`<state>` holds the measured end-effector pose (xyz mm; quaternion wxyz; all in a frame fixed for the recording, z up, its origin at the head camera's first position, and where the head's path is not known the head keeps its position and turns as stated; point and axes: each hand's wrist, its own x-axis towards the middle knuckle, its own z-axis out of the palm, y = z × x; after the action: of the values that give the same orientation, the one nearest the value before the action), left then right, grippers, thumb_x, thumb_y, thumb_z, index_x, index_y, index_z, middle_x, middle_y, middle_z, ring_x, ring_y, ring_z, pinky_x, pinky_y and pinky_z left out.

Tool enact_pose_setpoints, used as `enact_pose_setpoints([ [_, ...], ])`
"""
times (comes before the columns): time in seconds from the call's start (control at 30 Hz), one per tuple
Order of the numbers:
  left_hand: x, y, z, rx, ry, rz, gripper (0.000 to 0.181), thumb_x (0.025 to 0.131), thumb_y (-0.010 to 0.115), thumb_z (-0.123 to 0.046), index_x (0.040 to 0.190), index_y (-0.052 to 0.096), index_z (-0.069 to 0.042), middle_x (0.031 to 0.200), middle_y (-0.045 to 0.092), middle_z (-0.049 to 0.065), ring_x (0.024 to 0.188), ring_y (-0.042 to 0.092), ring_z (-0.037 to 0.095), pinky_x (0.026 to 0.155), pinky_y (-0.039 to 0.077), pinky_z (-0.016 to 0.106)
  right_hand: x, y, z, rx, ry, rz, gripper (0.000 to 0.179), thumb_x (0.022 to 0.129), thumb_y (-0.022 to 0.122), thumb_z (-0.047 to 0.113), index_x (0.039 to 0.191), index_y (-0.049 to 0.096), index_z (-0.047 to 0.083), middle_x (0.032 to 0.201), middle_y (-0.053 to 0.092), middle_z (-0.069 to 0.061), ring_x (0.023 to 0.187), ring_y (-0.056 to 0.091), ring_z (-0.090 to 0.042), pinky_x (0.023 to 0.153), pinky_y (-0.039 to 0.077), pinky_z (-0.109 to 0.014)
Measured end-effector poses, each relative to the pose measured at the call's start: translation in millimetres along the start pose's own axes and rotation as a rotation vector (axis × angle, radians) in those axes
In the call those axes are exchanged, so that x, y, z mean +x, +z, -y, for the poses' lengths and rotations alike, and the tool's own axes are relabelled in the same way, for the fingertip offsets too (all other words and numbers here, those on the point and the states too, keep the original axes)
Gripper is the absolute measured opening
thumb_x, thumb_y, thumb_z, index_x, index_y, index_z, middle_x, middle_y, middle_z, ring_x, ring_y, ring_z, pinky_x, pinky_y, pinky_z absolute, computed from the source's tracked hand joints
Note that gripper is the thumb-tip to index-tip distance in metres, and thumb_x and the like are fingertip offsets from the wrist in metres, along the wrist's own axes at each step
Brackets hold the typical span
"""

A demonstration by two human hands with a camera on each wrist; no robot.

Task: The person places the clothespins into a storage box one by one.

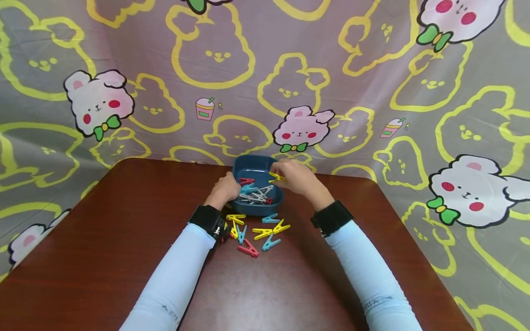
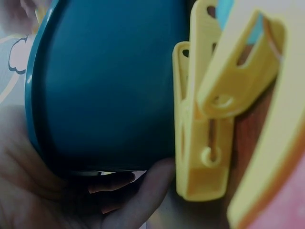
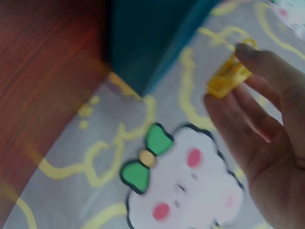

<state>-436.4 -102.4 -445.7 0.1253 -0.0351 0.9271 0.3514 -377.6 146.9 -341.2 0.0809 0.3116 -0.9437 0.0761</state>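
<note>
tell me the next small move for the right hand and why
Probably lower and release the yellow clip into the blue bin: the right hand holds it near the rim, other clips already lie inside, and the left hand grips the bin's side.

A yellow clothespin [image 3: 228,80] is pinched near a blue bin [image 1: 256,210] of assorted clothespins [image 1: 260,197].

Left hand [image 1: 225,187]: curled in a grip, left of the right fingers [image 3: 231,126]
Right hand [image 1: 296,177]: thumb [image 3: 269,64] opposite the fingers, in a pinch
Left arm [image 1: 178,269]: sleeved, slanting back leftward from its fingers
Right arm [image 1: 366,271]: sleeved, slanting back rightward from its fingers
</note>
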Motion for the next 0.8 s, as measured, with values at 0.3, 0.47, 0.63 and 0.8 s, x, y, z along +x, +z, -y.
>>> enact_pose_setpoints([
  [0.3, -21.6, -3.8, -12.1, -0.048, -0.021, -0.03, 0.07, 0.113, 0.046, -0.023, 0.173, 0.014, -0.005, 0.165, 0.043, 0.03, 0.132, 0.061, 0.049, 0.064, 0.066, 0.046, 72.4, 37, -12, -0.167, 0.014, 0.166, 0.033, 0.101, 0.077, 0.013, 0.134, 0.076, 0.01, 0.13, 0.078, -0.01, 0.121, 0.074, -0.03, 0.108, 0.061, -0.045],
  [0.47, 19.7, 10.9, 3.8, -0.055, -0.034, -0.026, 0.075, 0.112, 0.05, -0.025, 0.173, 0.013, -0.007, 0.164, 0.044, 0.03, 0.123, 0.065, 0.048, 0.06, 0.065, 0.048, 82.4, 45, -14, -0.198, 0.061, 0.259, 0.032, 0.104, 0.07, 0.004, 0.135, 0.076, 0.011, 0.134, 0.078, -0.009, 0.124, 0.075, -0.029, 0.11, 0.061, -0.045],
  [0.63, -13.6, -1.8, -11.2, -0.055, -0.037, -0.03, 0.071, 0.113, 0.048, -0.023, 0.172, 0.015, -0.005, 0.164, 0.045, 0.029, 0.135, 0.06, 0.048, 0.066, 0.067, 0.048, 87.8, 51, -12, -0.181, 0.084, 0.305, 0.023, 0.106, 0.066, 0.004, 0.124, 0.079, 0.01, 0.121, 0.08, -0.008, 0.111, 0.076, -0.026, 0.104, 0.063, -0.043],
  [0.8, -16.9, -3.3, -12.1, -0.052, -0.044, -0.027, 0.071, 0.113, 0.048, -0.023, 0.173, 0.015, -0.006, 0.164, 0.045, 0.029, 0.135, 0.06, 0.047, 0.065, 0.067, 0.047, 90.1, 56, -10, -0.137, 0.115, 0.371, 0.029, 0.104, 0.068, 0.0, 0.13, 0.077, 0.011, 0.13, 0.078, -0.009, 0.121, 0.073, -0.027, 0.11, 0.06, -0.046],
])
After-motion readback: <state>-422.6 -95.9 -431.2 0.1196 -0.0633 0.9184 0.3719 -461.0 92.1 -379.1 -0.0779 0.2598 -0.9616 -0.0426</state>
